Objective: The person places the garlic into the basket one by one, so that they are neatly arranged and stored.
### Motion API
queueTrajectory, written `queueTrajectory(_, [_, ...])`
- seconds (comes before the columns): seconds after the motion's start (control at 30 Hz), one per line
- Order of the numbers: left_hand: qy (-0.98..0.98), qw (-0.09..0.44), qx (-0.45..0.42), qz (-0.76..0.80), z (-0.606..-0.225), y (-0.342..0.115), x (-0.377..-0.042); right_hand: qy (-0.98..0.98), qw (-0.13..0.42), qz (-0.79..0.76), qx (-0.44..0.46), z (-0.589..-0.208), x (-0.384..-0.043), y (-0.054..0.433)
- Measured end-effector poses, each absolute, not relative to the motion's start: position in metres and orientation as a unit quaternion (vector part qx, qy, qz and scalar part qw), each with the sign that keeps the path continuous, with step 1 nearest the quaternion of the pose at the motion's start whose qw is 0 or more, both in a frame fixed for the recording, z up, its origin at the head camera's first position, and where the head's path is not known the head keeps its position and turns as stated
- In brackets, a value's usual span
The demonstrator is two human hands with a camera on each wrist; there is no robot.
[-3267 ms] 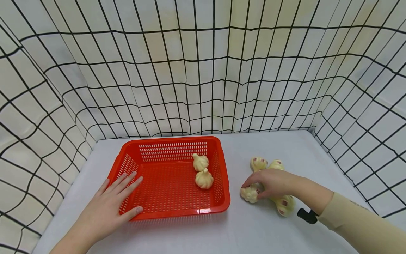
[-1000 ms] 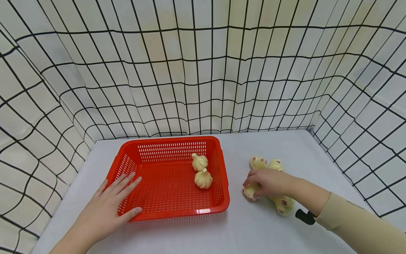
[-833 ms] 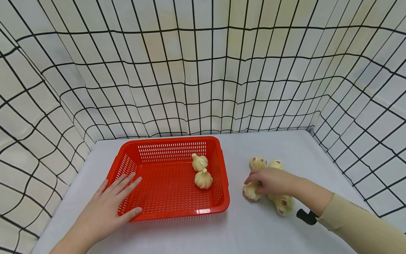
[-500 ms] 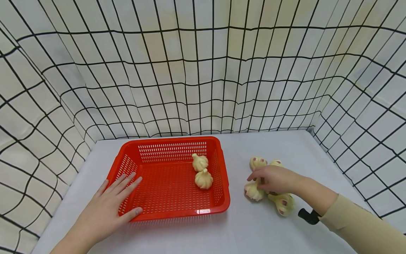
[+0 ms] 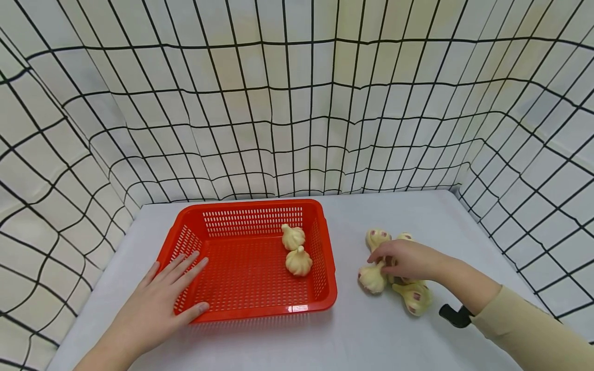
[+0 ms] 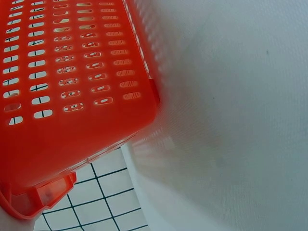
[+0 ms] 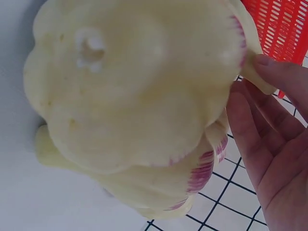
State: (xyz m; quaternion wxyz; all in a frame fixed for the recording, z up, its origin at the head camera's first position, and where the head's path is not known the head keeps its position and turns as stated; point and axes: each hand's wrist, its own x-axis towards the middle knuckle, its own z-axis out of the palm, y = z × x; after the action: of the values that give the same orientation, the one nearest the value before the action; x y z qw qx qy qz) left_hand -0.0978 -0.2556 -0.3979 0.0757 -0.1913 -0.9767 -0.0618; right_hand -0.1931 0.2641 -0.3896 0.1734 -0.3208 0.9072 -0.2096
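My left hand (image 5: 160, 304), fingers spread and straight, rests over the left end of a red plastic basket (image 5: 260, 312). Two pale garlic bulbs sit in the basket's right end, an upper bulb (image 5: 293, 237) and a lower bulb (image 5: 298, 262). To the right of it, my right hand (image 5: 413, 259) pinches the stem of a garlic bulb (image 5: 372, 279) on the table. In the right wrist view the thumb lies on that stem (image 7: 257, 79), fingers curled behind it. Purple-marked bulbs crowd around: one behind (image 5: 377, 237), one in front (image 5: 414, 299), others partly under the hand.
A white cloth covers the table (image 5: 371, 340). Black netting (image 5: 301, 123) over white sheets walls the back and both sides. A black strap piece (image 5: 456, 315) is at the right wrist. In the left wrist view, the basket's slotted wall (image 6: 72, 72) stands close to the camera.
The bulb at my right hand has turned, its stem now toward the hand, and shifted slightly right. The right hand has drawn back a little rightward. The left hand stays in place.
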Motion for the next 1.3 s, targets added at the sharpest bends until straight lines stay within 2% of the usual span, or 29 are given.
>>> queueTrajectory(0.5, [-0.977,0.073,-0.191,-0.06,-0.398,-0.256,-0.098,0.911,0.152,-0.203,-0.326,-0.393,-0.194,0.26])
queueTrajectory(1.0, [-0.977,0.075,-0.194,-0.053,-0.397,-0.256,-0.097,0.924,0.112,-0.167,-0.324,-0.377,-0.192,0.253])
queueTrajectory(1.3, [-0.977,0.069,-0.193,-0.054,-0.397,-0.257,-0.097,0.918,0.053,-0.179,-0.351,-0.359,-0.199,0.251])
